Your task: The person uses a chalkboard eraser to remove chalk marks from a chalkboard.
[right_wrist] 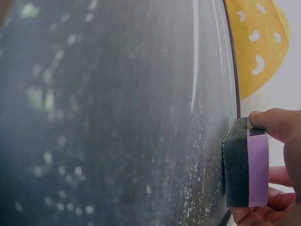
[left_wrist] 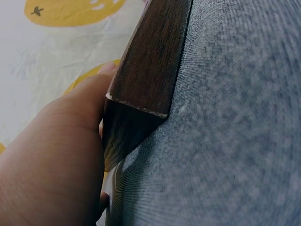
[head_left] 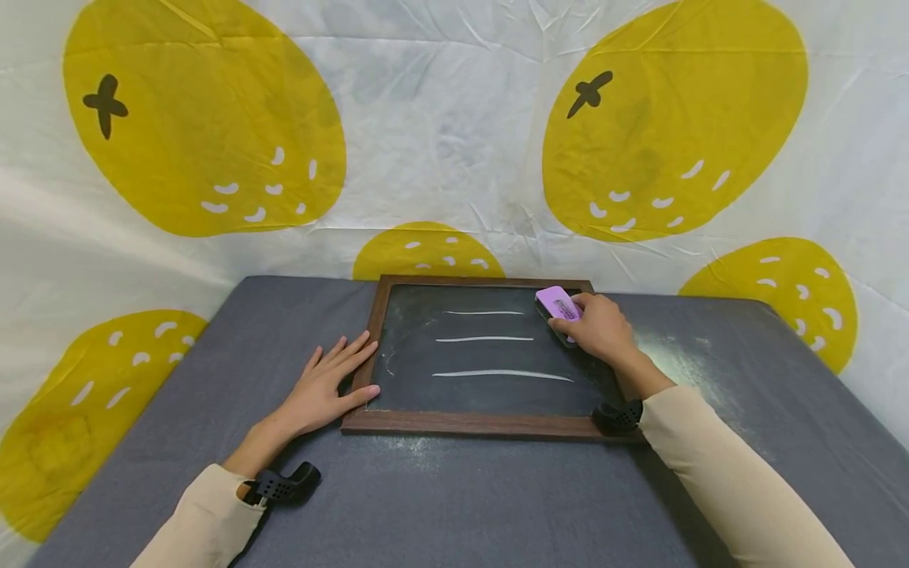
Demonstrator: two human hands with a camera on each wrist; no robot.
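A chalkboard point(head_left: 490, 398) in a brown wooden frame lies on the table, with three white chalk lines point(head_left: 484, 339) across its surface. My right hand point(head_left: 602, 327) grips a purple eraser point(head_left: 555, 304) near the board's upper right corner. In the right wrist view the eraser's dark felt side point(right_wrist: 236, 162) faces the board and seems to touch it. My left hand point(head_left: 328, 388) rests with spread fingers on the frame's left edge, the thumb over the lower left corner. The left wrist view shows the frame corner point(left_wrist: 146, 70) beside that hand point(left_wrist: 56, 146).
Grey cloth covers the table point(head_left: 454, 505), with pale chalk dust point(head_left: 419, 450) in front of the board. Behind hangs a white curtain point(head_left: 440, 118) printed with yellow fruit shapes. Black wrist bands point(head_left: 284, 485) sit on both forearms.
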